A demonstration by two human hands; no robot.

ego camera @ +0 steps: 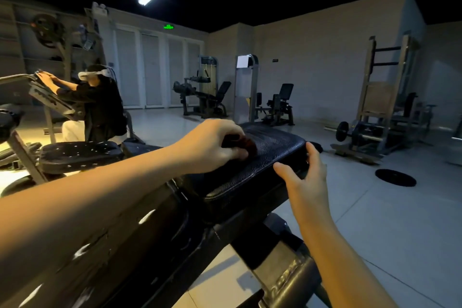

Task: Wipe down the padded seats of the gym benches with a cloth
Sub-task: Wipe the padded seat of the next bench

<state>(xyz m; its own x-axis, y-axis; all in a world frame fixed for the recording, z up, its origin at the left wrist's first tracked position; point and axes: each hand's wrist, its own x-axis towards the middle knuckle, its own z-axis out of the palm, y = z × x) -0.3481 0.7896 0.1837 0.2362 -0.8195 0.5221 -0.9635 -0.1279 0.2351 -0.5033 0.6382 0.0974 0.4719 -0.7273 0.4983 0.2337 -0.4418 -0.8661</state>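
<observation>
At centre, the left hand point(212, 142) presses a dark red cloth point(246, 144) onto the black padded seat point(272, 147), its fingers point(235, 154) bunched round the cloth. Toward 4 o'clock from the cloth, the right hand point(305, 177) grips the seat's edge, thumb on top and fingers wrapped over the side. The seat tops a black bench point(287, 280) whose frame runs down to 6 o'clock. At 9 o'clock lies a second seat point(80, 154), worn in spots; behind it a person point(105, 102) in a headset sits at a machine. A plate point(395, 177) lies on the floor at 3 o'clock.
</observation>
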